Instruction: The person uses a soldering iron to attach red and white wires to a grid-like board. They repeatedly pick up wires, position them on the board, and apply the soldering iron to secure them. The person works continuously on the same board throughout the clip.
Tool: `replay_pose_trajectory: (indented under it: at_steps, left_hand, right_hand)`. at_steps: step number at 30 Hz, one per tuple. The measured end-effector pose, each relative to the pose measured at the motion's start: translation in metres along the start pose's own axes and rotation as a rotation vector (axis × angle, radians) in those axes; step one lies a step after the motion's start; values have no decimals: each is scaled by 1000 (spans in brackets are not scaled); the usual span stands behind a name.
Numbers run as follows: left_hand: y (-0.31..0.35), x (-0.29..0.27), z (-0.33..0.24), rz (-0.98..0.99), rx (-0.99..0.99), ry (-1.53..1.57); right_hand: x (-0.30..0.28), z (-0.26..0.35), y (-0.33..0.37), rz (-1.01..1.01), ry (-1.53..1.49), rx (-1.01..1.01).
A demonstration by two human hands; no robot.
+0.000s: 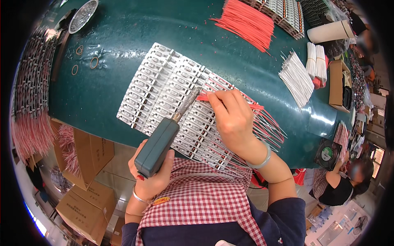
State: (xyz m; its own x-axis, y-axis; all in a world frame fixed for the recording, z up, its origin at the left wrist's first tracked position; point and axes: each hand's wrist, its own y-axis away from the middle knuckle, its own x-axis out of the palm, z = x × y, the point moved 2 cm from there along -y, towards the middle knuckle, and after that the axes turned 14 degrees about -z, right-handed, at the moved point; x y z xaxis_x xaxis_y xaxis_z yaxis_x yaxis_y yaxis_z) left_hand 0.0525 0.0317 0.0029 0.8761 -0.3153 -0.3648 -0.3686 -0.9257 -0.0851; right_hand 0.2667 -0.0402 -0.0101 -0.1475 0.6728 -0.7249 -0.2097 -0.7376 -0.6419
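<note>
Fingers of the right hand (234, 123) are what I watch most closely from my remote station: thumb and forefinger pinch a short bunch of thin red insulated wires (202, 97) over the middle of a white, slanting panel of small rectangular modules in rows (143, 88). With the left hand (152, 185) I have the fingers wrapped around a dark grey-green, blocky soldering gun (158, 145), tilted so its slim metal tip points up and to the right, ending just beside the pinched wires; I cannot tell whether tip and wire touch.

The panel lies on a dark green worktop (111, 98), close to its near edge. From its right-hand part, thin red and white wires fan out, some reaching over a red-and-white checked apron (197, 205). Well apart on the far side I see a thick pile of loose red wires (246, 24), and to the right a slanting pile of white wires (296, 78). Tan rubber bands (94, 62) and a round, shiny metal bowl (83, 16) sit at the far left.
</note>
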Motion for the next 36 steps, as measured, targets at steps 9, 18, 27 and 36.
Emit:
replay_pose_trajectory:
  at_steps: [9, 18, 27, 36]
  left_hand:
    - [0, 2, 0, 22, 11, -14]
    - [12, -9, 10, -72, -36, -14]
    - [15, -12, 11, -71, -52, -14]
    - [12, -12, 9, -37, 56, -32]
  right_hand:
    - [-2, 3, -3, 25, 30, -4]
    - [0, 3, -2, 17, 35, -5]
    - [-6, 7, 1, -20, -8, 2]
    - [-2, 11, 3, -32, -33, 40]
